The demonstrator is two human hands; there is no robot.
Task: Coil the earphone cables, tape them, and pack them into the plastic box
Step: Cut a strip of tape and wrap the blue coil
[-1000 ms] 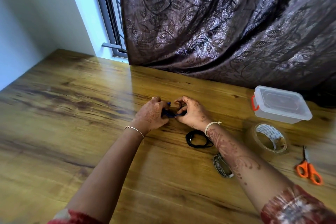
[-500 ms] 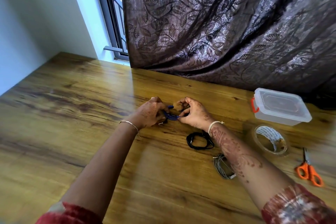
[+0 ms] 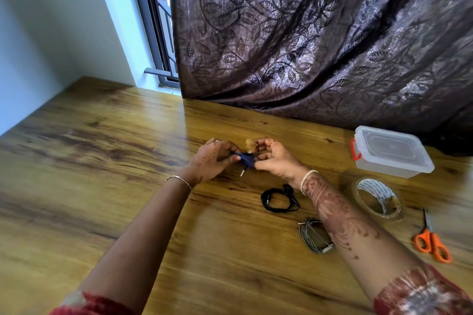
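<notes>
Blue coiled earphone cable (image 3: 245,158) pinched from both ends close over the wooden worktop (image 3: 102,161): left grip (image 3: 212,161) curled round it, right grip (image 3: 275,161) likewise, also nipping a crumpled clear tape scrap (image 3: 249,146); lidded clear plastic box (image 3: 391,151) well apart, rightward

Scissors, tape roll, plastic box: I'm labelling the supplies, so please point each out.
scissors (image 3: 432,239): head view, on the orange handles just below the pivot.
tape roll (image 3: 376,188): head view, on the printed inner core.
plastic box (image 3: 391,151): head view, on the middle of its clear lid.
</notes>
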